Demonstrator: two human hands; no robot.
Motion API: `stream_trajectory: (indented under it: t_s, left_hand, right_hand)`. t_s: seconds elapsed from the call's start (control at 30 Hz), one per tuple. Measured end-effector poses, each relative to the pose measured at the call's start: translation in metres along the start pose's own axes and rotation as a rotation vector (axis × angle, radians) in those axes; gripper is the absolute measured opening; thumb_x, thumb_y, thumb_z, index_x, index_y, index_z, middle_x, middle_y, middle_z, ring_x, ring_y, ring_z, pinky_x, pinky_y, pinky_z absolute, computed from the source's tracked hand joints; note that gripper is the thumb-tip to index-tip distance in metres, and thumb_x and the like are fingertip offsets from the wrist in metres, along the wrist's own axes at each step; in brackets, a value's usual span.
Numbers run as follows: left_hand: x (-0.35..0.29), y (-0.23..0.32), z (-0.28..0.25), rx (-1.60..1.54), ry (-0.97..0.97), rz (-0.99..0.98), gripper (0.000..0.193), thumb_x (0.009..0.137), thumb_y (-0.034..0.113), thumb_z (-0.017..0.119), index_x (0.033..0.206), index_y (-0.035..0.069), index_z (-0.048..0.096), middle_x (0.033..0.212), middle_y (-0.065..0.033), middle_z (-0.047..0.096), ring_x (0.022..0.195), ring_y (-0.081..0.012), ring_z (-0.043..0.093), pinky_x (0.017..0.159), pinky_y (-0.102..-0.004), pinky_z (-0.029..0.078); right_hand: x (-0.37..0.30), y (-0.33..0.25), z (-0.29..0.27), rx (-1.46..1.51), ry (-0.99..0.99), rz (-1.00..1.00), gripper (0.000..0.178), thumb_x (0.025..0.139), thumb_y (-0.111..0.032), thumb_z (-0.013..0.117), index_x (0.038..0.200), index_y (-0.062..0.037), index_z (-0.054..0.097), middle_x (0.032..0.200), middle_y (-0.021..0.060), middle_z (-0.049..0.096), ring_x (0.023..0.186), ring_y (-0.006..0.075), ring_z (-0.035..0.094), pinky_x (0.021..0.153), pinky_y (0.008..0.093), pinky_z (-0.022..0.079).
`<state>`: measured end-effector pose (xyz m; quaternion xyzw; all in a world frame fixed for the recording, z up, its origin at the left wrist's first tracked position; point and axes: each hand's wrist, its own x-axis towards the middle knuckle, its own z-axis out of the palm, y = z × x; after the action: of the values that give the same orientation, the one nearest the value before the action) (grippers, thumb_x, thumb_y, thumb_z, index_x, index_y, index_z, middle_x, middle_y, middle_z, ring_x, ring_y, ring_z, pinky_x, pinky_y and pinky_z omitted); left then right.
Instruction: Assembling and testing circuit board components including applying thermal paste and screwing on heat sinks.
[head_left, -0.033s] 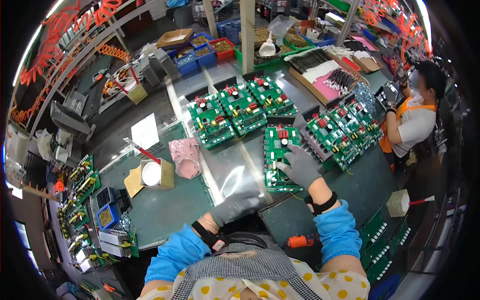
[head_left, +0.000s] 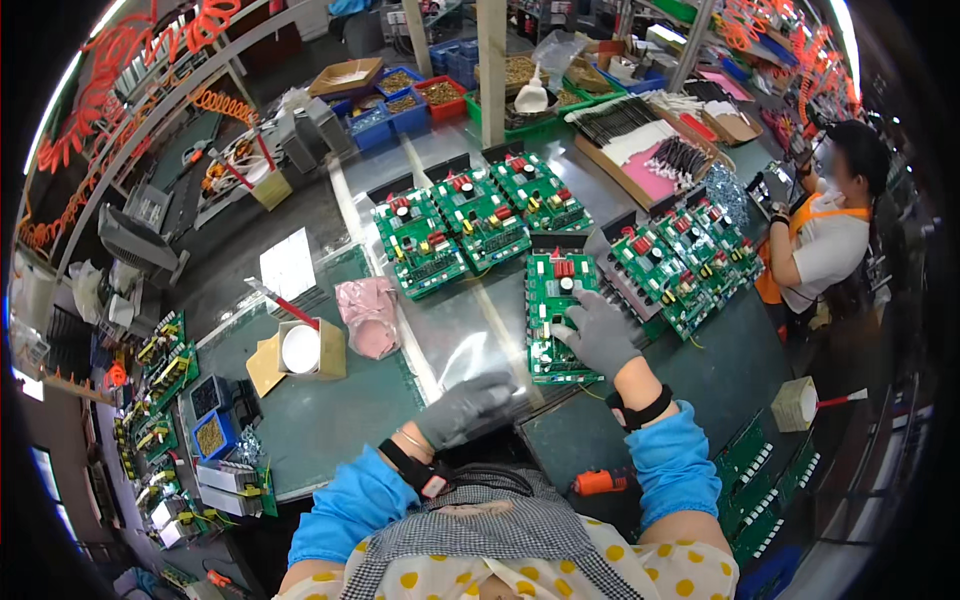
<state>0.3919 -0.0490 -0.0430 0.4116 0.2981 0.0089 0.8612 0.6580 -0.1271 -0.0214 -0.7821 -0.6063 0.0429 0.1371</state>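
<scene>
Head view: on the bench (head_left: 560,432), the green circuit board (head_left: 545,305), laid lengthwise away from the body, is overlapped from its right by the nearer right hand (head_left: 600,337), fingers parted, the left hand (head_left: 463,410) loosely outstretched lower left.

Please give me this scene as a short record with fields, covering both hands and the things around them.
Left hand: gray-gloved, over the bench's near edge; no held item visible
Right hand: gray-gloved, over the right part of a single green circuit board; contact unclear
Ahead-left: three green boards side by side
Left: pink plastic bag, beside a small open box
Between forearms: orange tool
Far right: another person
</scene>
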Motion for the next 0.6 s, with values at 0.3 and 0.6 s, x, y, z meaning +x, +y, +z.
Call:
stream_trajectory:
  t_s: [0.3,0.6]
  left_hand:
    - [0.066,0.016,0.022,0.26,0.186,0.147,0.074,0.09,0.04,0.063,0.145,0.0,0.034,0.144,-0.0243,0.044,0.135,-0.0317,0.041,0.109,-0.0383,0.034]
    - [0.095,0.029,0.083,0.897,0.261,0.378,0.061,0.085,0.037,0.064,0.127,-0.002,0.044,0.122,-0.025,0.055,0.113,-0.0407,0.056,0.093,-0.0444,0.046]
  right_hand:
    - [-0.017,0.0,-0.031,-0.041,-0.169,0.101,0.038,0.085,-0.039,0.065,0.103,-0.0045,0.066,0.128,0.0113,0.055,0.113,0.0297,0.057,0.093,0.0415,0.048]
    - [-0.033,0.04,-0.039,0.011,-0.157,0.068,0.051,0.084,-0.041,0.068,0.117,-0.0016,0.062,0.132,0.0139,0.053,0.117,0.0307,0.055,0.094,0.039,0.048]
